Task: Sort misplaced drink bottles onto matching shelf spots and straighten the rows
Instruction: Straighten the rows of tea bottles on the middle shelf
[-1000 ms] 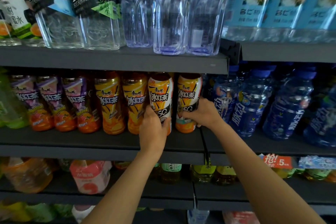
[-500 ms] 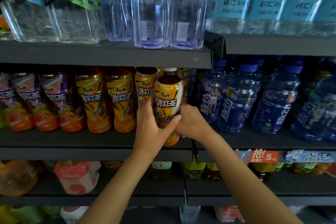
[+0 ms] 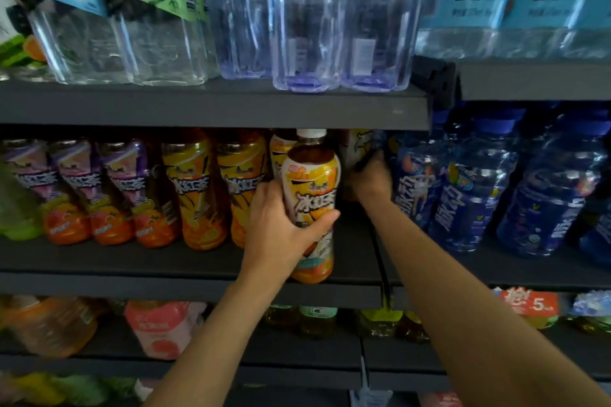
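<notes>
My left hand point(image 3: 281, 228) grips an orange-and-white iced tea bottle point(image 3: 310, 188) with a white cap, held upright at the front edge of the middle shelf point(image 3: 165, 277). My right hand point(image 3: 372, 180) reaches deeper into the shelf and closes around another iced tea bottle point(image 3: 357, 145) standing behind, mostly hidden in shadow. To the left stands a row of yellow iced tea bottles point(image 3: 195, 188), then purple-labelled tea bottles point(image 3: 76, 188).
Blue sports drink bottles point(image 3: 463, 195) fill the shelf to the right, past a black divider point(image 3: 383, 264). The upper shelf point(image 3: 211, 102) carries soda water bottles point(image 3: 99, 26) and clear water bottles point(image 3: 307, 26). Lower shelves hold juice and green tea bottles.
My left hand has pulled the front iced tea bottle forward to the shelf edge. My right hand has let go of it and reached back to a bottle further in.
</notes>
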Demonstrator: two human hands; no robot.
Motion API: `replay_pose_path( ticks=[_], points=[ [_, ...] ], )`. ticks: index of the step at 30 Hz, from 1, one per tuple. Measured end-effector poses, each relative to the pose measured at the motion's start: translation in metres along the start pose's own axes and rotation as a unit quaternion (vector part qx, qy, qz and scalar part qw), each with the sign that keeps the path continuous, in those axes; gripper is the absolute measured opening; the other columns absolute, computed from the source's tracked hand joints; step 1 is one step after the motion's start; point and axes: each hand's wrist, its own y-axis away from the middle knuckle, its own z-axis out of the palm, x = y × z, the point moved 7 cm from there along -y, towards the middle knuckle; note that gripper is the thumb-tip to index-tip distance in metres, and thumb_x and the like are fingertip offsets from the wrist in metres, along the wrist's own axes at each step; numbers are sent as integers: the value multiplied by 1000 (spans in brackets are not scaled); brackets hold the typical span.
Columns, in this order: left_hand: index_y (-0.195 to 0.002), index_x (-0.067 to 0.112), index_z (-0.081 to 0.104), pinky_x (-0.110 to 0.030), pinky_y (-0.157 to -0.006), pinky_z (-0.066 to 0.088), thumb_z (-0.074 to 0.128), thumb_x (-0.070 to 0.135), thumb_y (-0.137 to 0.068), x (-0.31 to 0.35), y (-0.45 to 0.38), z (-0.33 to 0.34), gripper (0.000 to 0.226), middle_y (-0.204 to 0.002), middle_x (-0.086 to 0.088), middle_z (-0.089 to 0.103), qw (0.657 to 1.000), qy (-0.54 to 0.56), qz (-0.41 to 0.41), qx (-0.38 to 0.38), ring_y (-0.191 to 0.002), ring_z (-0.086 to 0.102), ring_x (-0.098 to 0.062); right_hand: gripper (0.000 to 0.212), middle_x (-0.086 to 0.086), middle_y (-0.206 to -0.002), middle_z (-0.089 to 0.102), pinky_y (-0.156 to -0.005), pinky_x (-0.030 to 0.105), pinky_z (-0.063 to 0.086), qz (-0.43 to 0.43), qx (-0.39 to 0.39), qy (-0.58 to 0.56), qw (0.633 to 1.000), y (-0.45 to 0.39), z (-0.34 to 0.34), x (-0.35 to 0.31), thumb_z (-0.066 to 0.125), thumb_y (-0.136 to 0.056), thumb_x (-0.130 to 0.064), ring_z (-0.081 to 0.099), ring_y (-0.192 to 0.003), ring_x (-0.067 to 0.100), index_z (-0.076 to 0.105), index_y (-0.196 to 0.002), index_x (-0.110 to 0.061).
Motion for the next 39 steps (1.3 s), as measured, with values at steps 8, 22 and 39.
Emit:
replay_pose_path(
  ticks=[8, 22, 39],
  points=[
    [-123, 13, 48, -16, -83, 30, 77, 46, -66, -4, -1, -2, 72, -110, 7, 42, 1000, 5, 11, 0, -105, 40, -4, 63, 20, -135, 37, -88, 45, 42, 22, 47, 50, 997, 18, 7, -12, 62, -87, -34, 45, -118, 41, 32, -132, -2],
    [-127, 12, 47, -28, -91, 39, 74, 49, -66, -6, 5, 1, 76, -120, -5, 49, 1000, 14, 7, 5, -116, 46, -17, 68, 20, -127, 49, -86, 43, 45, -21, 25, 25, 999, 50, 4, 0, 71, -78, -37, 51, -115, 36, 41, -126, 0],
    [-115, 10, 54, -31, -87, 45, 74, 43, -73, -2, 21, 41, 57, -109, -3, 58, 999, -36, -14, -26, -107, 53, -20, 39, 3, -88, 67, -53, 23, 52, -30, -170, -293, 940, 89, -42, 6, 52, -86, -44, 63, -70, 11, 62, -99, -8]
  ],
)
